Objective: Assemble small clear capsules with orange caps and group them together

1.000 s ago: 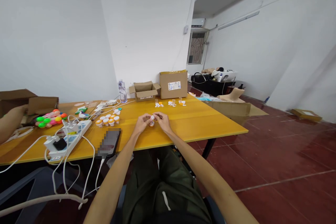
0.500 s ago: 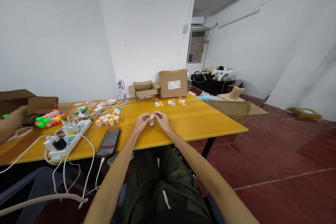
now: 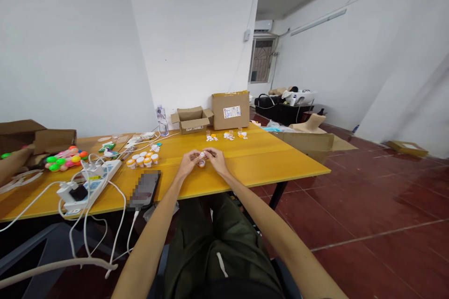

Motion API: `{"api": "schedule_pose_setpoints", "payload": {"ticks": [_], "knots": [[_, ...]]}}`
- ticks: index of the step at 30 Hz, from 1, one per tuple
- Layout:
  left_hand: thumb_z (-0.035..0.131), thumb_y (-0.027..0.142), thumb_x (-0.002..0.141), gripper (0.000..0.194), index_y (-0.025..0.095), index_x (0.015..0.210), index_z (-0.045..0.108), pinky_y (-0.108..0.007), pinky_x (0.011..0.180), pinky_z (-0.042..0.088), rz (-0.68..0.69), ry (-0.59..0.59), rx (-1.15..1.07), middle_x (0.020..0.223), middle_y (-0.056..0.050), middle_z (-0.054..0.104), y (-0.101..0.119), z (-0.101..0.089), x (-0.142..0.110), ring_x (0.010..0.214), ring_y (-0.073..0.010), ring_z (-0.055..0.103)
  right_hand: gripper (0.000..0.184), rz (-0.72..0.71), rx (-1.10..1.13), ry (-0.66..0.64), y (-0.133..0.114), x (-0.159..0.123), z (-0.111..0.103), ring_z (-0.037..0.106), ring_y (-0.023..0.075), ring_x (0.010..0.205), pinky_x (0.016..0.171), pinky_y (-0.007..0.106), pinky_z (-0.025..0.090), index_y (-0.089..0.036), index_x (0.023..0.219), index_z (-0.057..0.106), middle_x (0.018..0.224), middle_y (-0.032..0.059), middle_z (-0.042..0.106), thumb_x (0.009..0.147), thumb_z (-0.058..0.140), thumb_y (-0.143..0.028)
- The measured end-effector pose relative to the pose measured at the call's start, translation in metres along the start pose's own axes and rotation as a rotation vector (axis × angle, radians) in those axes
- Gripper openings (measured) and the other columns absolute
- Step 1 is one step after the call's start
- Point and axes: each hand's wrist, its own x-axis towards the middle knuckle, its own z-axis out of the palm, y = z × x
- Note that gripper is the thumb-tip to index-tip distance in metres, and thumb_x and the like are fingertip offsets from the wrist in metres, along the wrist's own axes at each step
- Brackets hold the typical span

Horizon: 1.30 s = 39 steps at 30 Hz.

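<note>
Fingertips tight here: my left fingers (image 3: 194,153) and my right fingers (image 3: 209,152) are both pinched in at a small white dotted piece (image 3: 202,154), held up between my 2 hands over the counter (image 3: 266,161). Which fingertip bears the grip I can't tell; they cover its edges, and the dots are too tiny to read. Just under it, on my side, there's a little round container (image 3: 201,164), partly screened by my left thumb; whether it touches my hand, no telling.

Out to my left, a bunch of orange-and-white capped jars (image 3: 140,161) stands close together, the rear ones half hidden by the front. Nearer me lies the phone (image 3: 149,187), its screen blurred into blocks, then the power strip (image 3: 91,184), crossed by white cables. Far side now: 3 clusters of small white and orange parts (image 3: 229,135), too small to sort, below a taped box (image 3: 228,119). Away at the left edge, a co-worker's forearm (image 3: 14,163) is cut off, the hand lost against a carton (image 3: 54,141).

Against 1 second ago, my pinch is unchanged, but a bit of green (image 3: 6,155) now shows beyond that forearm.
</note>
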Motion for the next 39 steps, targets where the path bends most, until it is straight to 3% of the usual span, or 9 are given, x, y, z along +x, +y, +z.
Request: {"api": "schedule_pose_setpoints", "payload": {"ticks": [8, 28, 39], "knots": [[0.079, 0.051, 0.065, 0.038, 0.018, 0.083, 0.071, -0.028, 0.062, 0.052, -0.01, -0.016, 0.0, 0.075, -0.003, 0.071, -0.0001, -0.001, -0.0002, 0.066, -0.0164, 0.064, 0.017, 0.004, -0.022, -0.019, 0.0039, 0.0014, -0.0025, 0.069, 0.0212, 0.074, 0.071, 0.033, 0.058, -0.022, 0.076, 0.072, 0.077, 0.0036, 0.075, 0.073, 0.067, -0.037], [0.08, 0.046, 0.065, 0.033, 0.018, 0.078, 0.072, -0.028, 0.064, 0.05, 0.019, -0.039, -0.053, 0.068, -0.002, 0.069, 0.0033, -0.0008, 0.0, 0.063, -0.0155, 0.062, 0.021, 0.064, 0.002, -0.081, 0.0, 0.0003, -0.0038, 0.066, 0.0187, 0.062, 0.061, 0.031, 0.057, -0.021, 0.079, 0.07, 0.074, 0.0031, 0.073, 0.074, 0.068, -0.042], [0.075, 0.041, 0.072, 0.025, 0.017, 0.077, 0.073, -0.027, 0.061, 0.049, 0.067, -0.048, -0.098, 0.063, 0.0, 0.067, 0.0023, -0.0024, 0.0014, 0.055, -0.0133, 0.057, 0.026, 0.076, 0.058, -0.117, -0.0019, 0.0001, -0.0024, 0.066, 0.0171, 0.06, 0.059, 0.029, 0.056, -0.021, 0.079, 0.068, 0.074, 0.0026, 0.073, 0.071, 0.071, -0.046]]}}
